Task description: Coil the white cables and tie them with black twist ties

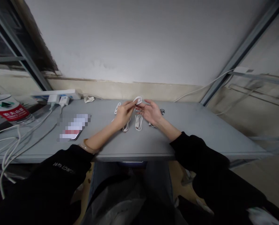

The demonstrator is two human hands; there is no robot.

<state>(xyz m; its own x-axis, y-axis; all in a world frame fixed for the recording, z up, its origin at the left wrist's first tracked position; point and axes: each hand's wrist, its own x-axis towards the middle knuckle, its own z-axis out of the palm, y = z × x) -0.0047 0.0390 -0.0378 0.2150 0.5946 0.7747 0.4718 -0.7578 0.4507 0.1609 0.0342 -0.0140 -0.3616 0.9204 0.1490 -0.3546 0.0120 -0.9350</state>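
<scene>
A coiled white cable [138, 99] is pinched between the thumb and fingers of my left hand [124, 113], raised above the desk. My right hand [152, 113] is just to the right of it, palm turned up and fingers apart, with the fingertips close to the coil. Whether they touch it I cannot tell. Below the hands lies another bundled white cable [139, 122]. More white bundles, one cable [125, 126] under my left wrist and one [117, 108] behind my left hand, are partly covered. A small black tangle of thin ties or cord [162, 111] rests beyond my right hand.
A phone [75, 126] with a blurred screen lies on the grey desk [200, 131] at left. Behind it stands a power strip [69, 93] with plugged-in chargers. A large red-labelled bottle [10, 109] and loose white cords [15, 140] occupy the left end. Metal posts frame both sides.
</scene>
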